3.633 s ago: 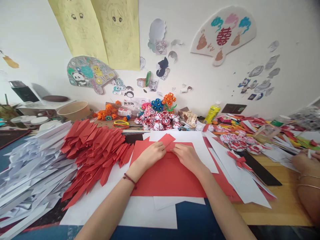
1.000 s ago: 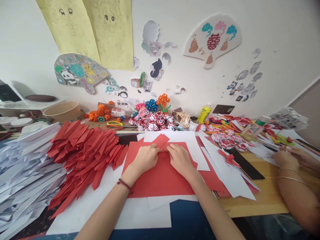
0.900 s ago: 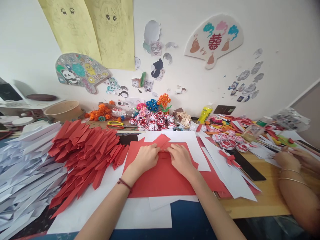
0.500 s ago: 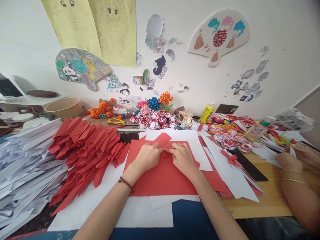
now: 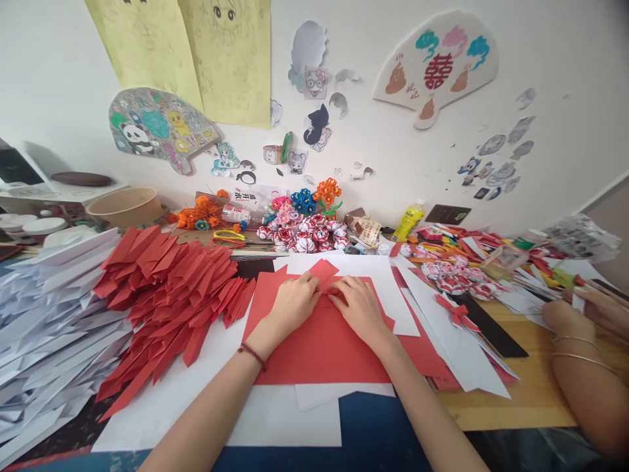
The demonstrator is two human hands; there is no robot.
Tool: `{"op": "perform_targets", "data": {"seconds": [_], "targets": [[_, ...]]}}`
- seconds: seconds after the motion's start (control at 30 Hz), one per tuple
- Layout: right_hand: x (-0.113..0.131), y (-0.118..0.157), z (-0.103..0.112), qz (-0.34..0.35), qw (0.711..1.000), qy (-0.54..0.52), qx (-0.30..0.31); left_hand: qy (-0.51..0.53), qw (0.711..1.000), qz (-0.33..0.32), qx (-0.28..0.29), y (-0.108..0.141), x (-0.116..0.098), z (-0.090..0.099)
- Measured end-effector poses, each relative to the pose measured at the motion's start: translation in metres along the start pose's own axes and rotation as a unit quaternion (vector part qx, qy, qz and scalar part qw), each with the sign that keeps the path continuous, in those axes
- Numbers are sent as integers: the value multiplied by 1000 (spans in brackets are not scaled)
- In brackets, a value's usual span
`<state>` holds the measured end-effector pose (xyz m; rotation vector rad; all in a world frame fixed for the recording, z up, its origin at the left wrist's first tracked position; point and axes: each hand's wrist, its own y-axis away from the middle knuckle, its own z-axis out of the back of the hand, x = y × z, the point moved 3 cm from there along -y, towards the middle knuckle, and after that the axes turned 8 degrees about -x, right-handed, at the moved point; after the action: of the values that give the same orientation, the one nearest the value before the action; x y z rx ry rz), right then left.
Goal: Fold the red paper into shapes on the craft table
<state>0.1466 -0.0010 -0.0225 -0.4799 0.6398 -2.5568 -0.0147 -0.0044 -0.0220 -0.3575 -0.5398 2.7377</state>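
Over large red paper sheets (image 5: 319, 354) my two hands work close together on a folded red paper strip (image 5: 323, 267). My left hand (image 5: 295, 303) is closed, with its fingertips pinching the strip from the left. From the right, the curled fingers of my right hand (image 5: 358, 307) grip the strip's near part, which they partly hide. To the left lies a heap of folded red paper pieces (image 5: 170, 288), beside a pile of folded white pieces (image 5: 54, 328). White paper (image 5: 275, 419) lies under the red sheets.
Red-and-white paper flowers (image 5: 307, 236), yellow-handled scissors (image 5: 228, 236) and a yellow bottle (image 5: 409, 219) line the wall. At right, a co-worker's hands (image 5: 584, 314) hold white paper above the wooden table (image 5: 521, 400). A round tan basin (image 5: 125, 208) stands at back left.
My right hand's fingers have drawn back slightly and curled at the strip, and my left fingers have shifted a little up along it. The piles look unchanged.
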Motion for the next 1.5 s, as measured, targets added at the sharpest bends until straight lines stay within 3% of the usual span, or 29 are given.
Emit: {"op": "perform_targets", "data": {"seconds": [0.27, 0.5, 0.7, 0.83, 1.03, 1.27, 1.5], "targets": [[-5, 0, -3, -43, 992, -117, -15, 164, 986, 30, -16, -5, 11, -7], [-6, -3, -2, -88, 952, -293, -16, 279, 960, 31, 11, -7, 12, 2], [-12, -4, 2, -145, 943, -300, -8, 308, 949, 61, 12, -8, 15, 7], [-15, -4, 3, -168, 935, -313, 7, 323, 945, 45, 23, -7, 14, 9], [-17, -4, 0, -167, 928, -330, 37, 325, 946, -7, 19, -6, 9, 12], [-21, -3, -5, -186, 908, -371, 60, 273, 962, 5, 5, -7, 8, 10], [-22, -3, -5, -183, 918, -346, 59, 289, 957, -1, 27, -7, 13, 9]]}}
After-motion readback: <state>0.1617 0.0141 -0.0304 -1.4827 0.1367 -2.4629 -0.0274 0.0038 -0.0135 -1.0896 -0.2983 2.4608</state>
